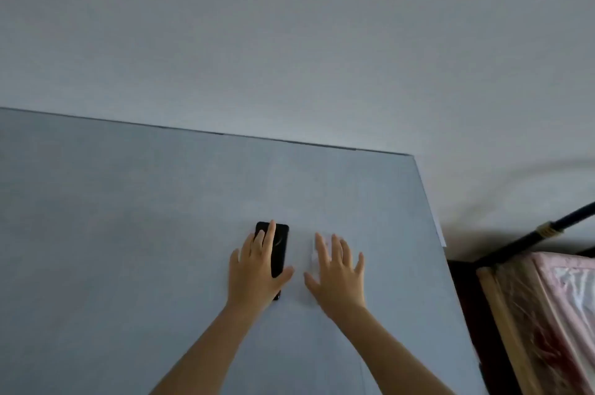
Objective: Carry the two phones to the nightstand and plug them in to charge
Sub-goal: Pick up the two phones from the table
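While lying flat on the pale blue-grey table top [161, 233], toward its right edge, covered in part by 2 spread hands: slim black rectangular phone [279, 245] under the left hand [257, 272], fingers splayed, not gripping. Beside it, barely visible under the flat, open right hand [338, 275]: pale white phone [313, 253], blurred.

A black phone [279, 248] and a white phone [314, 253] lie on a pale grey-blue table [128, 217].

Black phone [279, 249] beside white phone [314, 253]
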A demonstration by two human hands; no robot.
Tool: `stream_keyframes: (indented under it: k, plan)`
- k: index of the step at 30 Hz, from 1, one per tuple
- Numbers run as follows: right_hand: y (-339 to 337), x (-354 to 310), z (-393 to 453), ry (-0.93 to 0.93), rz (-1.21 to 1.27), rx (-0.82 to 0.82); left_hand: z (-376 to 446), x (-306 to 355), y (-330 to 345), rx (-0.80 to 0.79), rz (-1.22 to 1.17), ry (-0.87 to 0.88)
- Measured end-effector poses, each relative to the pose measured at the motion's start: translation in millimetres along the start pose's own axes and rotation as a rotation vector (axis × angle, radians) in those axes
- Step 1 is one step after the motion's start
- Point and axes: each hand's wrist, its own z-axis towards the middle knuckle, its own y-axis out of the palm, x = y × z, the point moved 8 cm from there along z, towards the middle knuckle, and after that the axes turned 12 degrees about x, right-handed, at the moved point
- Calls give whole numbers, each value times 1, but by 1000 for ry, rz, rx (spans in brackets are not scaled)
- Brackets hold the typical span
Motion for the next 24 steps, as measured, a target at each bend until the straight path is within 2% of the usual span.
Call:
stream_keyframes:
  k: [1,6,9,10,14,24]
  plan:
    - [5,0,0,20,22,-6,-1,-4,7,-44,-17,-40]
    - [32,7,-8,104,90,-114,-4,-11,26,-65,6,-98]
    - [31,6,-4,137,165,-70,2,-11,33,-124,33,-140]
    - [36,5,-5,139,179,-118,3,-12,34,-136,42,-174]
    - [42,13,-4,301,275,-210,6,-14,38,-167,49,-269]
    - [35,11,4,355,273,-208,10,-11,30,-111,-29,-325]
